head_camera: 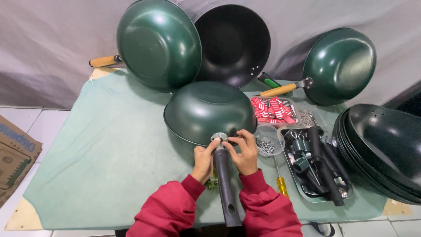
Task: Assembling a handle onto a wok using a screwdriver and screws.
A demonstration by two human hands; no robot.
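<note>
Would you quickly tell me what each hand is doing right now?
Left hand: closed on the black handle.
Right hand: fingers pinched at the handle's bracket.

A grey sheet (pixel 39 48) hangs slack behind the table (pixel 19 218) as a backdrop, creased and softly lit. The table wears a pale green cloth (pixel 96 145) — bare wooden corners poke out from under it. Below lies a white tiled floor (pixel 41 125), with a brown cardboard box (pixel 13 153) at the left edge.

Glossy green enamelled wok (pixel 206 109), matt black plastic handle (pixel 224 184); shiny metal bracket (pixel 219 137), soft green cloth (pixel 101 149)
</note>
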